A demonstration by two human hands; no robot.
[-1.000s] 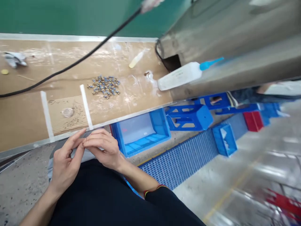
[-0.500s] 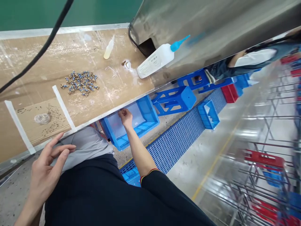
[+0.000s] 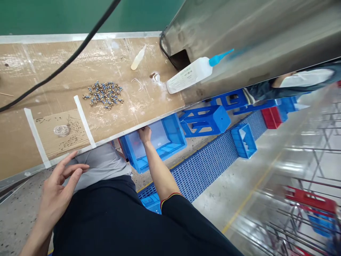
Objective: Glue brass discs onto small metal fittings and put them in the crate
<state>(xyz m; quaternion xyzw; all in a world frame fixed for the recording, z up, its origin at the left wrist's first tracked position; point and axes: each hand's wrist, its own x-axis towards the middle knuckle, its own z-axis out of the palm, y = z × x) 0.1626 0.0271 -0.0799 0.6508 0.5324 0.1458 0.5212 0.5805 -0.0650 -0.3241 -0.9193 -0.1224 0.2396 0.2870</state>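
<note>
Presently the right hand [image 3: 144, 134] sits at the metal bench edge [image 3: 160, 121], above a blue plastic bin [image 3: 174, 133]. Its fingertips are hidden behind that edge, so whether it pinches anything cannot be told. The left hand [image 3: 60, 192] is open, fingers spread and curved, just over a grey cloth [image 3: 98, 167]. Small brass-and-blue fittings [image 3: 103, 95] lie heaped on the cardboard-topped bench [image 3: 39, 81], apart from both hands. A white squeeze bottle [image 3: 189, 75] lies beside the steel housing [image 3: 239, 42].
</note>
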